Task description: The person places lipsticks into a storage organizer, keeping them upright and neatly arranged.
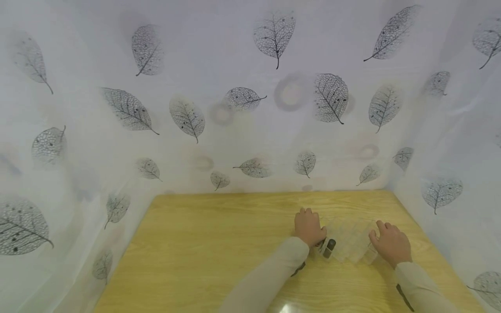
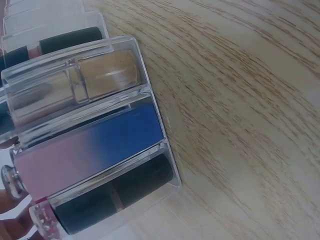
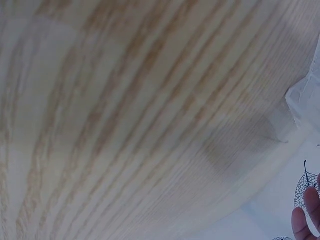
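A clear plastic organizer (image 1: 346, 243) with several slots lies on the right half of the table, between both hands. My left hand (image 1: 309, 227) holds its left end, fingers bent over it. In the left wrist view, that end of the organizer (image 2: 159, 112) carries a clear-and-tan tube (image 2: 110, 75), a pink-to-blue lipstick-like tube (image 2: 90, 152) and a dark green tube (image 2: 115, 195). Left fingertips (image 2: 15, 225) show beside the tubes' ends. At the organizer's right end is my right hand (image 1: 391, 243), thumb and fingers apart; its fingertips (image 3: 311, 202) look loosely extended in the right wrist view.
The wood-grain table (image 1: 203, 248) extends far to the left of the organizer. White sheeting (image 1: 219, 52) printed with grey leaves stands at the back and on both sides. Another dark tube (image 2: 70, 40) lies in a farther slot.
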The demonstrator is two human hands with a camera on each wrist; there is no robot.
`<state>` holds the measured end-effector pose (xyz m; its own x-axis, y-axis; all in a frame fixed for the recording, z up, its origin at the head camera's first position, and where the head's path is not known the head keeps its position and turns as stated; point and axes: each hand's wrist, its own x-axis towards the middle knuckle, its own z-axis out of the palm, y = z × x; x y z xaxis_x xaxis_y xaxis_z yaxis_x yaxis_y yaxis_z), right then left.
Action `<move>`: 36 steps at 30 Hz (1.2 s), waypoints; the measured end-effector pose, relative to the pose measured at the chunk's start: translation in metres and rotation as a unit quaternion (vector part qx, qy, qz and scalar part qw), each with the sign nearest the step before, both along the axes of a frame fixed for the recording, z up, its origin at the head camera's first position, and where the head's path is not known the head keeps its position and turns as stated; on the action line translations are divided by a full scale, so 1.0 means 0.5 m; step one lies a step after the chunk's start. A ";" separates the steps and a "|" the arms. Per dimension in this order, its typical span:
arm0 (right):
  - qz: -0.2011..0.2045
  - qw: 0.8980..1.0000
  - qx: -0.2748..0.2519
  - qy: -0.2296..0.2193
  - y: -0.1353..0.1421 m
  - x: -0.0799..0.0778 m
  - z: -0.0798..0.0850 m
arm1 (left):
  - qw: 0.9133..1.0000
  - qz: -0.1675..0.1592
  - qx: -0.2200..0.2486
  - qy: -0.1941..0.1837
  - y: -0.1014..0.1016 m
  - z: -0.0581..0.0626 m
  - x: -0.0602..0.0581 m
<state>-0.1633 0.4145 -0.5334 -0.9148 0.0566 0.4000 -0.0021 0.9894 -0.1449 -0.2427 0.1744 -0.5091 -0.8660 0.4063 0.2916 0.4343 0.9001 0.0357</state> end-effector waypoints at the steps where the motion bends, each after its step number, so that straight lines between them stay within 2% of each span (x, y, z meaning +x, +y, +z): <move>1: 0.000 1.000 -0.002 -0.005 0.001 0.000 0.001 | 1.000 -0.001 0.000 0.002 -0.001 0.000 0.001; 6: -0.002 1.000 0.004 -0.021 0.004 -0.001 0.005 | 1.000 -0.011 0.006 0.019 -0.006 0.001 0.005; 12: 0.001 0.999 0.037 0.001 0.006 -0.001 0.013 | 0.997 -0.037 0.034 0.063 -0.016 -0.003 0.009; 15: 0.003 0.999 0.049 0.005 0.006 -0.002 0.018 | 0.996 -0.049 0.037 0.071 -0.022 0.000 0.010; 24: -0.010 0.999 0.047 -0.026 0.017 -0.012 0.016 | 0.996 -0.073 -0.005 0.043 -0.061 0.052 0.025; 30: -0.014 0.998 0.054 -0.042 0.012 -0.008 0.031 | 0.993 -0.105 0.027 0.047 -0.111 0.076 0.034; 36: -0.008 0.999 0.012 -0.049 -0.016 -0.005 0.064 | 0.990 -0.129 0.056 0.030 -0.185 0.093 0.046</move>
